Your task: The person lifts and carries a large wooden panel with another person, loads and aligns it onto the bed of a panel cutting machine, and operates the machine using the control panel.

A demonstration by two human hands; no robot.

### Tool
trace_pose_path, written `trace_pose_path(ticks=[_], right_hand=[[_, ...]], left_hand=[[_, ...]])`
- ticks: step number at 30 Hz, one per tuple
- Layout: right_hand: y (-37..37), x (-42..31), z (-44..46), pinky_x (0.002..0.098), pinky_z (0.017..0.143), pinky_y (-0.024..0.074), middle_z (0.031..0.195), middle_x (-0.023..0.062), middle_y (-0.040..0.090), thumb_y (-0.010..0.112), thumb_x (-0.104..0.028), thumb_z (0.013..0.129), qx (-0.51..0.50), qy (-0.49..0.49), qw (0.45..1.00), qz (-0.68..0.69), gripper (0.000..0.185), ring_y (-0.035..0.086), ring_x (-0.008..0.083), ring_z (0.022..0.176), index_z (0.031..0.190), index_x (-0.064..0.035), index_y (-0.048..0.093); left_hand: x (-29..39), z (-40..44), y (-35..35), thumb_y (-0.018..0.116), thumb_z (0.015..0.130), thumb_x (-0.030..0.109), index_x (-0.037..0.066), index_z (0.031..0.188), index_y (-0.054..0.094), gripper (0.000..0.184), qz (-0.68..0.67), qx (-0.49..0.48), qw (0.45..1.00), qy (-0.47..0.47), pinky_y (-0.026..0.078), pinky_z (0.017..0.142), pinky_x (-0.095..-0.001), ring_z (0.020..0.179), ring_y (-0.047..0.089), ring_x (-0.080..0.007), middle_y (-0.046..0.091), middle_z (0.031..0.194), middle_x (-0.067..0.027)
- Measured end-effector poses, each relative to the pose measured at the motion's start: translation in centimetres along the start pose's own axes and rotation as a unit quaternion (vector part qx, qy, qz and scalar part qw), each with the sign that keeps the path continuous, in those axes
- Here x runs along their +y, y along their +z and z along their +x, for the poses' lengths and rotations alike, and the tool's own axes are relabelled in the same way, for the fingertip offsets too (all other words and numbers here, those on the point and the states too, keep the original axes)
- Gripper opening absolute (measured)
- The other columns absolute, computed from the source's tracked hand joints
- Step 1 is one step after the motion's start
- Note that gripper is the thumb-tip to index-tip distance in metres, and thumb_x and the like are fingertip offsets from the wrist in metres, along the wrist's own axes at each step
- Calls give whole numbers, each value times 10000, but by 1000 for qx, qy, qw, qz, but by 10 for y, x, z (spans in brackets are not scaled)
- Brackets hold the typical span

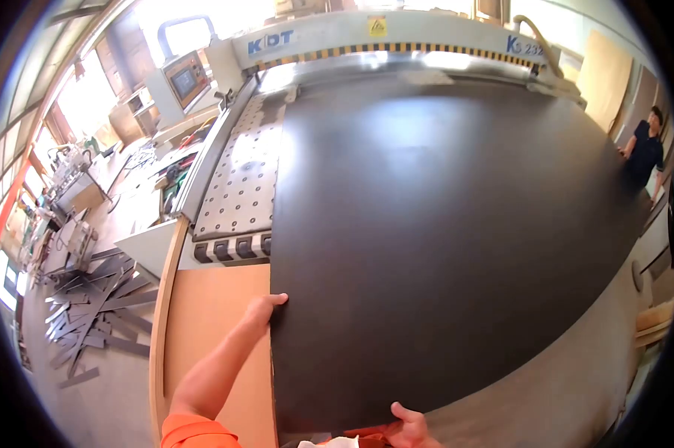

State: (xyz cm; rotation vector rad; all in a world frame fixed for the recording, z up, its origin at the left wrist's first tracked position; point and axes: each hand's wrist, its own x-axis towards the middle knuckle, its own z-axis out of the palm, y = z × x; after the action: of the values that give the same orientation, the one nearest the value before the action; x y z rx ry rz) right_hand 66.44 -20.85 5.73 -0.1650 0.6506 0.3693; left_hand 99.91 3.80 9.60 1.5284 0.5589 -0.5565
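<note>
A large dark board (441,224) stretches away from me, its far part on the bed of a panel saw marked KDT. My left hand (264,309) grips the board's left edge, thumb on the top face and fingers hidden beneath. At the near edge, my right hand (409,428) is closed around the board's rim with the thumb raised; its other fingers are mostly out of sight. Below my left forearm lies a tan wooden surface (214,321), partly covered by the board.
The saw's beam (314,46) with a striped guard crosses the back. A control screen (184,84) stands at left, beside the perforated table (240,187). Dark offcut strips (102,313) litter the floor. Another person (643,153) stands at the board's far right edge.
</note>
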Motion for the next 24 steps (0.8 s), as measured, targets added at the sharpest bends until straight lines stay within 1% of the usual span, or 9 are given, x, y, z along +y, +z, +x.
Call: trace_pose_path(ticks=[3,4,7,10,13,15,17,20,24], right_hand=[[5,16,58,536,1054,463,1390,116,568,590,-175,979,68,-4,995,-79,432,543,325,1271,1384,-47,514],[-19,27,95,487,1033,466,1378,124,598,586,-305,1014,78,-10,988,-135,465,613,318,1167,1395,-55,495],[-29,39,138,457,985,497,1215,112,691,637,-331,995,142,120,959,-212,398,670,290,1047,1278,-53,610],[-36,24,160,419,930,533,1079,96,728,677,-342,973,-6,216,935,-283,366,691,232,931,1155,-25,698],[-10,-30,105,363,901,549,1092,98,717,681,-310,973,-160,114,771,-606,361,680,170,942,1134,10,719],[35,-91,44,303,857,562,1084,77,722,745,-219,911,-65,15,802,-594,331,677,146,980,1163,-6,725],[28,-157,35,322,840,565,1037,104,731,763,-162,855,-9,-311,682,-661,160,693,179,934,977,-58,773],[25,-274,58,406,912,545,1149,169,690,743,-112,796,144,-490,509,-694,306,661,324,1052,1085,-23,695],[30,-387,133,507,1236,174,1614,187,292,651,-389,913,216,-393,216,-868,790,237,350,1510,1531,-16,328]], left_hand=[[24,11,-42,712,909,316,-65,1223,623,502,421,36,905,-48,527,951,-435,1036,675,-340,704,1081,-202],[13,10,-51,716,899,367,-85,1361,525,674,564,174,801,100,469,1041,-451,1188,606,-392,640,1248,-266],[-3,-20,-24,682,907,446,-95,1453,400,819,564,172,761,273,317,1179,-485,1426,373,-440,453,1466,-316],[-77,-36,42,643,918,509,-72,1490,370,859,569,58,740,353,214,1228,-482,1509,224,-416,312,1583,-277],[-118,-26,73,541,940,595,-48,1512,364,878,634,60,693,337,99,1253,-493,1554,113,-355,200,1654,-212],[-113,-12,67,508,940,625,-38,1518,363,892,645,100,672,350,72,1255,-495,1560,96,-339,181,1664,-201],[-103,1,59,502,939,628,-34,1520,365,892,640,114,671,357,66,1255,-493,1561,107,-321,182,1670,-181],[-86,31,44,503,938,622,-37,1520,367,890,635,135,671,358,65,1256,-490,1562,116,-307,185,1672,-173],[-55,58,27,510,937,609,-41,1518,373,883,639,141,673,344,71,1257,-485,1562,116,-307,187,1672,-166]])
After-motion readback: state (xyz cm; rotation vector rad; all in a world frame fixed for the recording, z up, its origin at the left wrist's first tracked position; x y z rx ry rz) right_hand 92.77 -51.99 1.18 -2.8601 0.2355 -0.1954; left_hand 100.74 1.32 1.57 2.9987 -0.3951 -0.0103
